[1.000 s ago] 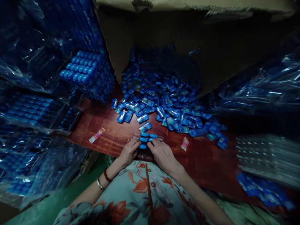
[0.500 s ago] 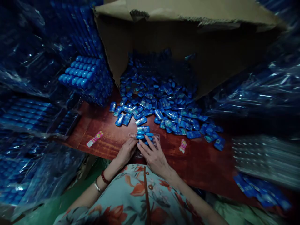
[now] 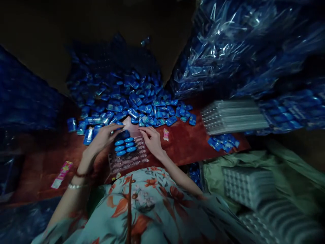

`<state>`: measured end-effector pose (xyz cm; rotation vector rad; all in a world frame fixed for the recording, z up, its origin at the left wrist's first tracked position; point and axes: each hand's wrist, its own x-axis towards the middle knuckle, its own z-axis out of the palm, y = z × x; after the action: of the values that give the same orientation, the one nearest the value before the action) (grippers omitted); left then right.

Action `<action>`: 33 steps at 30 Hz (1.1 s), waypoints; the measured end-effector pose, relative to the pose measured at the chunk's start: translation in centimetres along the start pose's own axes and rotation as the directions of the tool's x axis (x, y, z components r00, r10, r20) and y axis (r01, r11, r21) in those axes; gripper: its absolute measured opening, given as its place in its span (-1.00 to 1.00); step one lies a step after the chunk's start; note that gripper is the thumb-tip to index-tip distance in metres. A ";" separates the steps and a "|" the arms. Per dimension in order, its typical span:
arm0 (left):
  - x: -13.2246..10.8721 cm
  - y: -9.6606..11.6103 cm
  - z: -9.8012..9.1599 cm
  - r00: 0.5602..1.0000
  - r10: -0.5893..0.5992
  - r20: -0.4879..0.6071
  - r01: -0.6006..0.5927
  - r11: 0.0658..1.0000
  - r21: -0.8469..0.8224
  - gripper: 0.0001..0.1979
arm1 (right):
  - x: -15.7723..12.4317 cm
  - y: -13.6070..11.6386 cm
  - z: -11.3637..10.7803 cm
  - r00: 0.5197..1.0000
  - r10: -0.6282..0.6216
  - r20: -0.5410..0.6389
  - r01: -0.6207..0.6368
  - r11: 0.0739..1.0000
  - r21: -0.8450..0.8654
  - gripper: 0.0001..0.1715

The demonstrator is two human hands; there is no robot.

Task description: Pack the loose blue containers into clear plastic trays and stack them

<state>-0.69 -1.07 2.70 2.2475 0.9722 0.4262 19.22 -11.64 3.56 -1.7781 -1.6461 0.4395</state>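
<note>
A clear plastic tray (image 3: 132,159) lies on the dark red table (image 3: 188,145) right in front of me, with several blue oval pieces (image 3: 125,145) set in its far rows. My left hand (image 3: 103,137) reaches over the tray's far left corner, fingers curled toward the edge of a heap of small blue packets (image 3: 132,101). My right hand (image 3: 152,139) rests at the tray's far right side, fingers bent, fingertips touching packets at the heap's near edge. What either hand holds is too small to make out.
A stack of clear empty trays (image 3: 231,117) sits on the table at right, with loose blue packets (image 3: 220,141) beside it. Bags of blue goods (image 3: 243,51) pile up behind. White trays (image 3: 251,189) lie on green cloth at lower right. A pink wrapper (image 3: 61,174) lies left.
The view has swung right and tilted. Both hands moved from the tray's near end toward the packet heap. More blue pieces sit in the tray's far rows.
</note>
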 end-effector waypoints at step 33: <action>-14.4 4.8 5.9 0.877 -0.209 -0.432 0.178 0.978 -0.112 -0.78 | -1.3 7.0 -1.0 0.986 -0.112 0.123 0.128 0.983 -0.131 -0.53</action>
<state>-4.78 -16.75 1.01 2.0010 1.3757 0.8927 24.93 -13.01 -0.60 -1.7687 -1.8939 0.3874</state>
